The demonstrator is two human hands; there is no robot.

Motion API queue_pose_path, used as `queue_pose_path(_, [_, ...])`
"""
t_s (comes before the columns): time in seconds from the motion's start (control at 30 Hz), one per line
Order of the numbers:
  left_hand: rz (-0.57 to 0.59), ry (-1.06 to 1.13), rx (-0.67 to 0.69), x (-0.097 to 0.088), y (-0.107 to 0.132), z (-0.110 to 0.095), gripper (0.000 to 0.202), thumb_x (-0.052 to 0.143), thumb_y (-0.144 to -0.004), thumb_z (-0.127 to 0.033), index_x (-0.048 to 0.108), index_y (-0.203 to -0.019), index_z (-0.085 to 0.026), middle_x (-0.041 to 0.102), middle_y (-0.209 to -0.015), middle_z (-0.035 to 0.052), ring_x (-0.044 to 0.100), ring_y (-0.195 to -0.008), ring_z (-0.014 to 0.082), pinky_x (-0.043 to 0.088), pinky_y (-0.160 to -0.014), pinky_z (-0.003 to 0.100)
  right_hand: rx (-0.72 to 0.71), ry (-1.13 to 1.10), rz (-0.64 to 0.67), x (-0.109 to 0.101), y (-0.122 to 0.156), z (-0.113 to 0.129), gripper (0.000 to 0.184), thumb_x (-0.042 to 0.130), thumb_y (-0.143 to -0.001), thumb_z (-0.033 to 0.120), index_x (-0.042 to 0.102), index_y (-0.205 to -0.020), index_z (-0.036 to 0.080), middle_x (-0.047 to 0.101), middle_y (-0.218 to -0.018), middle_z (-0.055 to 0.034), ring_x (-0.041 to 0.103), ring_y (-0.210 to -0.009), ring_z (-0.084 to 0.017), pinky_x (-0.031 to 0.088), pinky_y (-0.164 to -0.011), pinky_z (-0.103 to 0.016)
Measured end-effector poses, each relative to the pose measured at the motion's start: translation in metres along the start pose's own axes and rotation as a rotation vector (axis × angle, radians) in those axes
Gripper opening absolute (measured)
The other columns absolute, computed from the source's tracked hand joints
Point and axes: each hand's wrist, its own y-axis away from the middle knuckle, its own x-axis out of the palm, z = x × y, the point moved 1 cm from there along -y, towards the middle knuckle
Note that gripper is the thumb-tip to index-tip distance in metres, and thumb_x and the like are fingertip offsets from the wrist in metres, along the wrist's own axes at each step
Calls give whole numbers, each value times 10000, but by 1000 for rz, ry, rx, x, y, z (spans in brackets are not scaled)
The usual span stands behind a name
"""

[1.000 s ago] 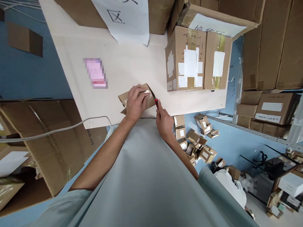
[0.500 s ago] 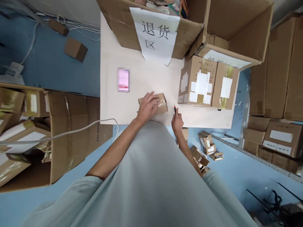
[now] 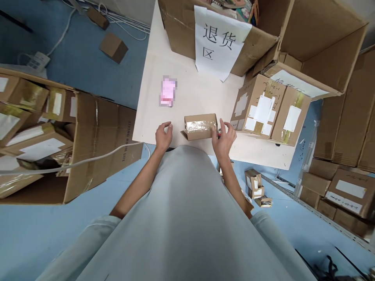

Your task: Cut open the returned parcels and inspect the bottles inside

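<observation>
A small cardboard box (image 3: 200,127) sealed with shiny tape lies near the front edge of the pale table (image 3: 193,97); a flap hangs open at its left end. My left hand (image 3: 163,135) hovers just left of the box, fingers loosely curled and apart, holding nothing. My right hand (image 3: 225,136) is at the box's right end with fingers spread, thumb near the box's corner. A red cutter (image 3: 218,134) shows between the box and my right palm; it seems to lie on the table.
A blurred pink item (image 3: 168,91) lies further back on the table. A big carton with a paper sign (image 3: 219,43) and two labelled cartons (image 3: 263,109) stand behind and to the right. An open carton (image 3: 96,132) and a cable (image 3: 88,158) are left; small boxes (image 3: 256,187) litter the floor.
My left hand has lifted off the box and moved to its left. My right hand no longer grips the cutter and has spread open beside the box's right end.
</observation>
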Motion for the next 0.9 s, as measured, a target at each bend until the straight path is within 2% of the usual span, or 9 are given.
queue_pose_path(0.1, [98,12,-176,13,1,4,314,586,-1028,-401,768,-1162,-183,804,-1358,171,718,-1331,313,515,-1235,481,-83,27,84,-1,-11,19,512,514,-1191,476,638,-1644,272,610,-1575,-182,512,-1522,-285,262,-1368,-570])
queue_pose_path(0.2, [174,24,-256,23,5,4,313,599,-1029,-441,763,-1125,-192,812,-1324,162,718,-1320,326,514,-1230,490,-45,43,115,5,-13,15,518,510,-1192,468,624,-1665,293,644,-1525,-165,541,-1481,-275,276,-1362,-559])
queue_pose_path(0.3, [224,70,-211,29,11,-4,309,613,-1035,-460,762,-1127,-205,815,-1323,149,719,-1331,332,522,-1233,502,20,28,75,8,-11,-2,535,480,-1197,448,606,-1687,273,655,-1482,-169,568,-1439,-276,363,-1309,-502])
queue_pose_path(0.43, [289,168,-118,36,25,-27,343,593,-1087,-503,733,-1224,-222,795,-1370,144,747,-1319,314,596,-1171,493,94,4,21,6,-11,-20,549,448,-1199,443,613,-1675,223,677,-1405,-174,598,-1392,-281,427,-1252,-466])
queue_pose_path(0.53, [331,280,-95,40,37,-48,480,571,-1112,-609,664,-1395,-233,713,-1517,175,755,-1321,301,680,-1044,469,88,-8,11,4,-12,-18,544,480,-1187,466,629,-1645,214,690,-1381,-169,611,-1378,-286,431,-1250,-473])
queue_pose_path(0.6, [321,293,-53,41,41,-58,576,654,-1068,-651,633,-1468,-238,663,-1583,195,745,-1341,309,689,-1046,476,83,-35,1,4,-9,-10,561,529,-1168,484,611,-1638,188,703,-1373,-172,618,-1372,-289,425,-1260,-480])
queue_pose_path(0.73, [276,208,57,32,33,-57,654,825,-954,-583,645,-1477,-234,697,-1516,198,751,-1314,337,671,-1095,525,118,-94,-14,5,2,18,648,587,-1140,505,515,-1666,134,726,-1360,-190,640,-1337,-302,430,-1257,-514])
queue_pose_path(0.83, [241,205,65,12,17,-38,588,818,-941,-541,683,-1416,-221,762,-1386,167,785,-1225,327,671,-1082,518,89,-172,-18,5,12,37,616,555,-1154,505,513,-1647,138,733,-1393,-190,642,-1373,-294,399,-1301,-529])
queue_pose_path(0.9, [205,240,48,-6,7,-23,617,853,-894,-537,699,-1398,-216,778,-1348,153,791,-1201,320,666,-1081,505,60,-256,-21,10,13,40,566,495,-1173,521,550,-1616,173,745,-1406,-167,642,-1411,-283,350,-1351,-546])
